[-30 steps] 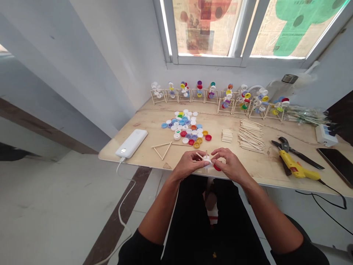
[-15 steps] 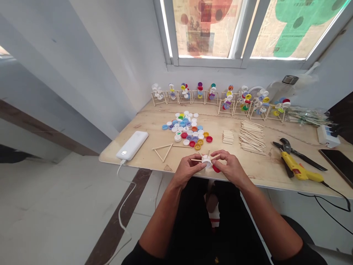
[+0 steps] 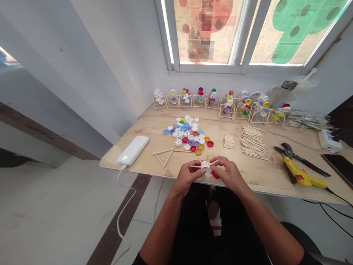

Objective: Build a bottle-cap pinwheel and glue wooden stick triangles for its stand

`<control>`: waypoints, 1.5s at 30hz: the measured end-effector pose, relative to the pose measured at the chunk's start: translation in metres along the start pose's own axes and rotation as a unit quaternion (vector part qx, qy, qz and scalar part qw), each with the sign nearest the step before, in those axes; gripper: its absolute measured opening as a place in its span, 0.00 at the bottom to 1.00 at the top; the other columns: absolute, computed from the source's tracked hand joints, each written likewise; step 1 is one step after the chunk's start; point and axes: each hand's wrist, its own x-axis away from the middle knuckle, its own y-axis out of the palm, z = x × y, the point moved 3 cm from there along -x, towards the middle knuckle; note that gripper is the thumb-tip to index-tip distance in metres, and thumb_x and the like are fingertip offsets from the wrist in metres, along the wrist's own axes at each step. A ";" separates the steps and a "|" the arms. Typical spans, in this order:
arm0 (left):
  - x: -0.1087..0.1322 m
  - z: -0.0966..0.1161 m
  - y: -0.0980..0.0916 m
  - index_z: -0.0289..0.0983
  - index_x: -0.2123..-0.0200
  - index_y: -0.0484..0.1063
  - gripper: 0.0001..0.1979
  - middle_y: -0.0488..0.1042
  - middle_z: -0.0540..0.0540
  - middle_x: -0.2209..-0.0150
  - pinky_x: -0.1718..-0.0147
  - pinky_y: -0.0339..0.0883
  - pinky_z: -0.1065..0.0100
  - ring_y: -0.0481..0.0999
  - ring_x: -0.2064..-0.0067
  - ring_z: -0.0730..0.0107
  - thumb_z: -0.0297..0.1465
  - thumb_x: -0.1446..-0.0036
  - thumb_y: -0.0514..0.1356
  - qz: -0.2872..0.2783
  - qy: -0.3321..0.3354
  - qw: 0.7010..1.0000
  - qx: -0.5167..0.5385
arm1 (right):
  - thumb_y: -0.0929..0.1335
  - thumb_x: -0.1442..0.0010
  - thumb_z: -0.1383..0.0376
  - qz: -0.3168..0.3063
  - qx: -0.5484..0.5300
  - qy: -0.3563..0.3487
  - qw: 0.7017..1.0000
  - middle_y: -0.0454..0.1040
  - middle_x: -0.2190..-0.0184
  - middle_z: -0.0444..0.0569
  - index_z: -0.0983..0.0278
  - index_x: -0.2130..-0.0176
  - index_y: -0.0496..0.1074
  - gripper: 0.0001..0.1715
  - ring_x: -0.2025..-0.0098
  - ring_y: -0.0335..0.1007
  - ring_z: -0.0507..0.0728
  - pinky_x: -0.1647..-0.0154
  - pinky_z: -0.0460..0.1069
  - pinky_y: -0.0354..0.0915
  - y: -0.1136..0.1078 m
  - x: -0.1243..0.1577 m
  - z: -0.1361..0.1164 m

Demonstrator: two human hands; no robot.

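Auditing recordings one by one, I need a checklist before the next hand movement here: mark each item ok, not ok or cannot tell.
1. Left hand holding the white cap: ok.
2. Right hand pinching a stick at that cap: ok.
3. Sticks firmly fixed to the cap: cannot tell.
4. Red cap fully visible: not ok, partly hidden by the right hand.
5. Glue gun lying apart from both hands: ok.

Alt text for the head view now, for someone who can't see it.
The left hand holds a white cap with sticks poking out, and the right hand pinches one, at a table. Beyond lie loose caps, a stick triangle and stick piles, with a glue gun at right and cap wheels lining the back.
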 end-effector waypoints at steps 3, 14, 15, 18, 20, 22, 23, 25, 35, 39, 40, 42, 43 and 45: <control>-0.001 0.000 -0.001 0.34 0.67 0.76 0.17 0.78 0.46 0.70 0.65 0.65 0.70 0.75 0.68 0.69 0.34 0.63 0.71 0.000 0.000 1.000 -0.004 | 0.66 0.45 0.62 -0.003 -0.002 -0.008 1.000 0.74 0.58 0.48 0.61 0.74 0.71 0.09 0.55 0.68 0.57 0.48 0.56 0.58 0.001 -0.001 0.001; -0.007 -0.004 -0.007 0.34 0.67 0.76 0.18 0.77 0.45 0.69 0.66 0.66 0.69 0.75 0.67 0.66 0.35 0.62 0.71 0.007 0.006 1.000 -0.014 | 0.65 0.44 0.62 -0.013 0.008 -0.033 0.999 0.74 0.59 0.48 0.61 0.73 0.70 0.09 0.55 0.68 0.57 0.48 0.55 0.59 0.006 -0.006 0.002; -0.008 -0.004 -0.007 0.34 0.67 0.76 0.18 0.77 0.45 0.69 0.65 0.66 0.69 0.75 0.66 0.66 0.35 0.62 0.71 0.009 0.008 1.000 -0.015 | 0.65 0.44 0.62 -0.011 0.008 -0.036 0.999 0.74 0.59 0.48 0.60 0.74 0.70 0.09 0.54 0.68 0.57 0.48 0.56 0.59 0.006 -0.006 0.002; -0.009 -0.004 -0.010 0.34 0.67 0.75 0.17 0.77 0.46 0.69 0.65 0.65 0.69 0.74 0.66 0.67 0.36 0.62 0.71 0.020 0.018 1.000 -0.014 | 0.65 0.43 0.61 -0.006 0.007 -0.035 0.999 0.74 0.57 0.48 0.60 0.73 0.71 0.09 0.52 0.67 0.58 0.47 0.56 0.59 0.004 -0.008 0.001; -0.010 -0.004 -0.014 0.34 0.68 0.75 0.16 0.76 0.47 0.68 0.65 0.65 0.70 0.74 0.66 0.68 0.35 0.61 0.70 0.042 0.031 0.999 -0.003 | 0.65 0.43 0.60 0.006 -0.001 -0.028 1.000 0.74 0.56 0.49 0.60 0.69 0.73 0.09 0.51 0.67 0.58 0.46 0.56 0.58 0.001 -0.010 0.002; -0.012 -0.003 -0.017 0.34 0.69 0.74 0.15 0.76 0.48 0.69 0.65 0.65 0.72 0.73 0.66 0.71 0.35 0.61 0.70 0.071 0.050 0.996 0.017 | 0.64 0.42 0.60 0.028 -0.004 -0.021 0.999 0.74 0.56 0.50 0.60 0.65 0.73 0.10 0.51 0.67 0.58 0.48 0.56 0.60 -0.004 -0.014 0.007; -0.012 -0.003 -0.019 0.34 0.70 0.74 0.15 0.75 0.49 0.69 0.65 0.65 0.72 0.73 0.67 0.72 0.35 0.60 0.70 0.085 0.060 0.994 0.031 | 0.64 0.42 0.60 0.039 0.001 -0.019 0.999 0.74 0.56 0.50 0.60 0.63 0.73 0.11 0.51 0.68 0.58 0.49 0.56 0.60 -0.006 -0.016 0.010; -0.014 -0.003 -0.022 0.35 0.71 0.73 0.14 0.74 0.50 0.71 0.64 0.65 0.72 0.73 0.68 0.73 0.35 0.60 0.70 0.103 0.076 0.990 0.064 | 0.63 0.43 0.61 0.056 0.030 -0.017 0.998 0.75 0.57 0.49 0.60 0.62 0.73 0.11 0.53 0.68 0.58 0.51 0.56 0.62 -0.009 -0.021 0.018; -0.016 -0.006 -0.032 0.35 0.70 0.73 0.15 0.74 0.49 0.69 0.62 0.69 0.69 0.75 0.68 0.72 0.36 0.61 0.70 0.114 0.087 0.978 0.151 | 0.63 0.43 0.67 0.023 0.325 -0.111 0.939 0.73 0.54 0.53 0.59 0.55 0.74 0.17 0.50 0.61 0.63 0.49 0.59 0.56 0.009 -0.072 0.019; -0.017 -0.006 -0.033 0.35 0.69 0.73 0.15 0.74 0.49 0.69 0.62 0.69 0.69 0.75 0.68 0.72 0.36 0.60 0.70 0.110 0.084 0.978 0.157 | 0.63 0.42 0.68 -0.015 0.415 -0.127 0.901 0.68 0.48 0.55 0.58 0.52 0.73 0.20 0.44 0.54 0.66 0.48 0.59 0.53 0.023 -0.087 0.012; -0.017 -0.006 -0.033 0.35 0.69 0.73 0.15 0.74 0.49 0.69 0.62 0.69 0.69 0.75 0.68 0.72 0.36 0.60 0.70 0.107 0.083 0.977 0.163 | 0.63 0.43 0.68 -0.024 0.431 -0.128 0.893 0.67 0.47 0.55 0.58 0.52 0.73 0.20 0.43 0.53 0.66 0.48 0.59 0.52 0.026 -0.090 0.012; -0.017 -0.007 -0.033 0.35 0.68 0.74 0.16 0.74 0.49 0.69 0.62 0.69 0.69 0.75 0.68 0.73 0.36 0.60 0.70 0.103 0.081 0.976 0.176 | 0.63 0.42 0.68 -0.039 0.453 -0.130 0.881 0.66 0.46 0.55 0.58 0.51 0.72 0.20 0.42 0.51 0.66 0.47 0.59 0.51 0.030 -0.095 0.012; -0.018 -0.007 -0.033 0.35 0.68 0.74 0.16 0.74 0.49 0.70 0.62 0.69 0.70 0.75 0.68 0.73 0.35 0.60 0.70 0.102 0.080 0.975 0.182 | 0.63 0.42 0.68 -0.043 0.459 -0.131 0.878 0.66 0.45 0.55 0.58 0.51 0.72 0.20 0.41 0.50 0.66 0.46 0.59 0.50 0.031 -0.097 0.013; -0.018 -0.008 -0.034 0.35 0.68 0.74 0.15 0.74 0.49 0.70 0.63 0.68 0.71 0.75 0.68 0.73 0.34 0.60 0.70 0.099 0.079 0.974 0.190 | 0.62 0.41 0.68 -0.046 0.463 -0.134 0.875 0.66 0.45 0.56 0.59 0.51 0.72 0.19 0.41 0.50 0.66 0.46 0.59 0.50 0.032 -0.099 0.013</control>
